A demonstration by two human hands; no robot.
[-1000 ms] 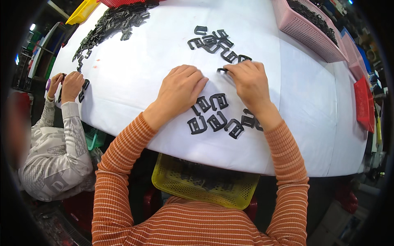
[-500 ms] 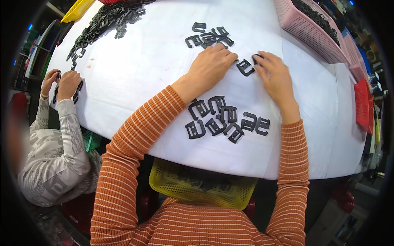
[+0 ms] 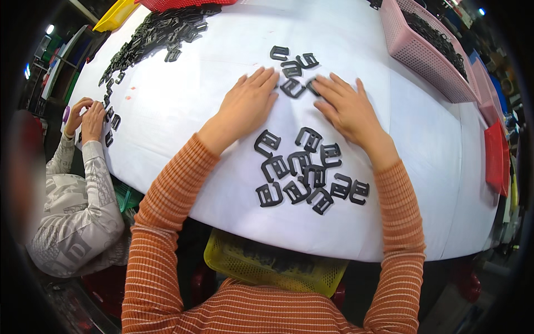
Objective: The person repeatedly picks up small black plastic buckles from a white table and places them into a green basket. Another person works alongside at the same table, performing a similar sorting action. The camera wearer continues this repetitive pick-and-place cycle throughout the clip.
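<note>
My left hand [image 3: 245,106] lies palm down with its fingers stretched out, just left of a small far group of black plastic buckles [image 3: 291,69]. On the other side of that group my right hand [image 3: 347,108] is spread, its fingertips over a black buckle [image 3: 312,87] that they partly cover. Whether anything lies beneath the left fingertips is hidden. Between my forearms, closer to me, several more buckles [image 3: 301,162] form a loose cluster, some overlapping. Each is a flat frame with a crossbar and a hooked open side.
White cloth covers the table [image 3: 434,211]. A big heap of buckles [image 3: 161,33] lies far left, near a co-worker's hands [image 3: 92,119]. Pink baskets [image 3: 428,72] and a red tray [image 3: 495,156] line the right side. A yellow basket [image 3: 233,259] sits below the near edge.
My left hand has moved left and my right hand slightly left, with fingers now spread. The near cluster has gained buckles; the far group has fewer. The whole view has shifted slightly.
</note>
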